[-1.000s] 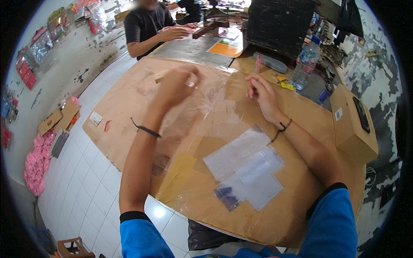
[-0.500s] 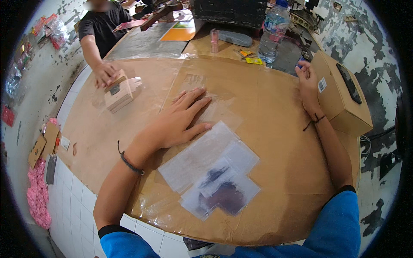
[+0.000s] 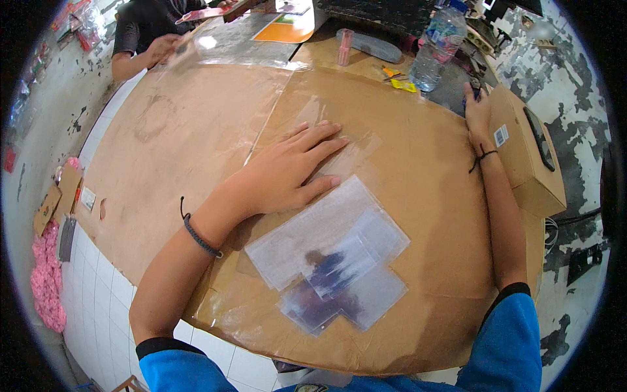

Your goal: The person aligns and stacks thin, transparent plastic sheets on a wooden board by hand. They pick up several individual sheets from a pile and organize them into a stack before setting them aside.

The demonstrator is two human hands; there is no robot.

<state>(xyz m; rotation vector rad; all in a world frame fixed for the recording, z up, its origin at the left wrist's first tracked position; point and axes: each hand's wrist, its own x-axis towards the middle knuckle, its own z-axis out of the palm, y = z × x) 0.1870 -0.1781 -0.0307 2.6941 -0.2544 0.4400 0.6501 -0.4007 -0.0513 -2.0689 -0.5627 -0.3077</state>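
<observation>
Flatly, left hand (image 3: 287, 168) rests, fingers (image 3: 328, 151) apart; right hand (image 3: 479, 116) clamped on dark object (image 3: 475, 90) beside box (image 3: 522, 160) (contents hidden).

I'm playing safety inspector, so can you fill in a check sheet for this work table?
Surface: brown-covered table, shiny near its near-left edge.
Job's things: overlapping clear plastic sleeves.
Clutter: water bottle, yellow wrappers, cardboard box with black phone on top.
Hands: left hand palm-down; right hand at a small dark object, grip unclear.
Cables: white coil, far right.
Surroundings: co-worker, peeling wall, white floor tiles.
</observation>
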